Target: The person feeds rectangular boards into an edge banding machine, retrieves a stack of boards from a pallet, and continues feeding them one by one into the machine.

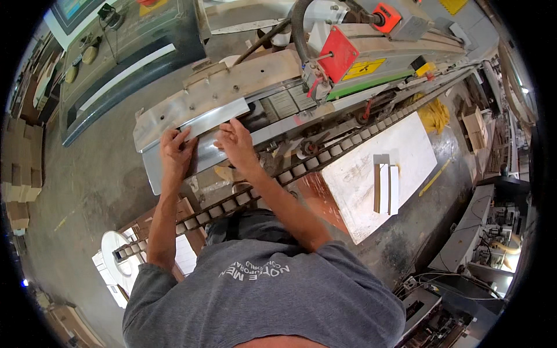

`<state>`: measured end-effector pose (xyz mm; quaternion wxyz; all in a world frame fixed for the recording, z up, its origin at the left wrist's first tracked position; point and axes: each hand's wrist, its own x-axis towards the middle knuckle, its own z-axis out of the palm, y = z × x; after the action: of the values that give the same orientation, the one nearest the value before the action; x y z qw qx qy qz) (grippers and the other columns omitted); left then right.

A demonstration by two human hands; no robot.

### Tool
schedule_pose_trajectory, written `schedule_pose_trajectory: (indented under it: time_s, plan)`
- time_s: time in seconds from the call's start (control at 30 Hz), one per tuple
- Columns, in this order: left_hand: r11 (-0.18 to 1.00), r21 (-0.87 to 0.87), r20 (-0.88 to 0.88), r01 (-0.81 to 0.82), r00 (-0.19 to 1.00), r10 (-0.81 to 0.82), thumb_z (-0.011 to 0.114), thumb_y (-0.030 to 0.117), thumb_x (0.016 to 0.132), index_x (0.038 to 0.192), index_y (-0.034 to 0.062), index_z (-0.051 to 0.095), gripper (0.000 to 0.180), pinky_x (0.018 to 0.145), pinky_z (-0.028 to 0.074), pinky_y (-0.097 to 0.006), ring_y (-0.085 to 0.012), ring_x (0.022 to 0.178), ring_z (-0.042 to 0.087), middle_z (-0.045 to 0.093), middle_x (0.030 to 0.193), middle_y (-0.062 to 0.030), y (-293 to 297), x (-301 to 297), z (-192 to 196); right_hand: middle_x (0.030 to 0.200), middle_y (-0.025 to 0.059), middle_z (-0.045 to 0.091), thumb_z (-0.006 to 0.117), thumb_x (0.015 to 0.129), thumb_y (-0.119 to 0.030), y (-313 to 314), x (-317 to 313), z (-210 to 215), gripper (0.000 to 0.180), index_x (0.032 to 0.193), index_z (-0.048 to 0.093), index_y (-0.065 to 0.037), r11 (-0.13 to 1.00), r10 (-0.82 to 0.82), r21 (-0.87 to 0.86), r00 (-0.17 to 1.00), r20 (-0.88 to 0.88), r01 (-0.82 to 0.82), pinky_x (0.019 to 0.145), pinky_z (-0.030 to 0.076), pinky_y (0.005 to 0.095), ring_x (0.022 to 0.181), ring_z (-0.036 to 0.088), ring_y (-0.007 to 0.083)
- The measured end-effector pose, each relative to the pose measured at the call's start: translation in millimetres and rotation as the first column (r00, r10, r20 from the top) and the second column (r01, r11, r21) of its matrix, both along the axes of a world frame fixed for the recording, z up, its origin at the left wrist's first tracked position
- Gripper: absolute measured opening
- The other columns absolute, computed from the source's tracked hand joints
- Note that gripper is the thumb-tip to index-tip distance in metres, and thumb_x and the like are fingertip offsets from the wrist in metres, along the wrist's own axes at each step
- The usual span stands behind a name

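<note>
A narrow, light, shiny strip-shaped panel (pixel 217 118) lies along the pale back guide (pixel 243 74) of a long machine, over its metal infeed table (pixel 152 168). My left hand (pixel 176 152) is closed on the panel's near-left part, with finger and thumb at its front edge. Close to the panel's right part is my right hand (pixel 235 144). Its fingers are loosely bent and apart, their tips by the front edge; I cannot tell whether they touch it. Just right of the panel's end are dark rollers (pixel 264 110).
A roller rail (pixel 299 170) runs along the machine's front, between it and my body. Beyond my right hand stand a red plate (pixel 339 57) and a hose (pixel 299 29). Narrow strips (pixel 387 188) lie on a white board (pixel 371 168) to the right. Stacked boards (pixel 20 162) stand far left.
</note>
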<state>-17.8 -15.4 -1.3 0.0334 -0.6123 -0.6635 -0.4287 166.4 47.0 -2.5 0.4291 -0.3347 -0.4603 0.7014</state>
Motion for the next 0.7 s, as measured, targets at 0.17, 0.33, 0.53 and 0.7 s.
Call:
schedule_pose_trajectory:
  time_s: [0.17, 0.33, 0.53, 0.7]
  plan:
    - [0.999, -0.047, 0.034, -0.022, 0.999, 0.024, 0.083, 0.008, 0.070, 0.103, 0.0049, 0.076, 0.034, 0.071, 0.049, -0.040, -0.0301, 0.081, 0.059, 0.062, 0.087, -0.0138, 30, 35, -5, 0.089, -0.0017, 0.048, 0.057, 0.096, -0.008, 30, 27, -15, 0.016, 0.091, 0.042, -0.004, 0.997, -0.041, 0.071, 0.999, 0.022, 0.039, 0.075, 0.060, 0.0260, 0.080, 0.055, 0.0050]
    - [1.000, 0.013, -0.055, -0.017, 0.998, 0.018, 0.085, 0.008, 0.072, 0.107, 0.0068, 0.077, 0.035, 0.065, 0.050, -0.034, -0.0247, 0.075, 0.060, 0.062, 0.090, -0.0113, 66, 70, -16, 0.088, 0.0124, 0.059, 0.060, 0.093, -0.025, 59, 61, -20, 0.047, 0.111, 0.047, 0.017, 0.976, -0.175, 0.134, 0.984, 0.032, 0.170, 0.069, 0.059, 0.0287, 0.078, 0.066, 0.0159]
    - [1.000, -0.002, 0.030, -0.021, 0.999, 0.021, 0.084, 0.013, 0.070, 0.101, 0.0095, 0.077, 0.032, 0.071, 0.050, -0.042, -0.0336, 0.082, 0.061, 0.062, 0.088, -0.0141, 102, 120, -17, 0.101, 0.0094, 0.055, 0.063, 0.092, -0.010, 89, 101, -19, 0.036, 0.117, 0.049, 0.013, 0.968, -0.250, 0.035, 0.968, -0.002, 0.250, 0.073, 0.060, 0.0286, 0.081, 0.062, 0.0131]
    - [0.998, -0.063, 0.050, 0.012, 0.999, -0.009, 0.085, 0.017, 0.071, 0.100, 0.0095, 0.077, 0.031, 0.071, 0.050, -0.041, -0.0329, 0.081, 0.062, 0.063, 0.086, -0.0131, 132, 156, -17, 0.115, 0.0131, 0.061, 0.064, 0.094, -0.007, 85, 146, -16, 0.049, 0.138, 0.047, 0.008, 0.978, -0.208, 0.000, 0.968, 0.141, 0.210, 0.072, 0.057, 0.0298, 0.086, 0.063, 0.0127]
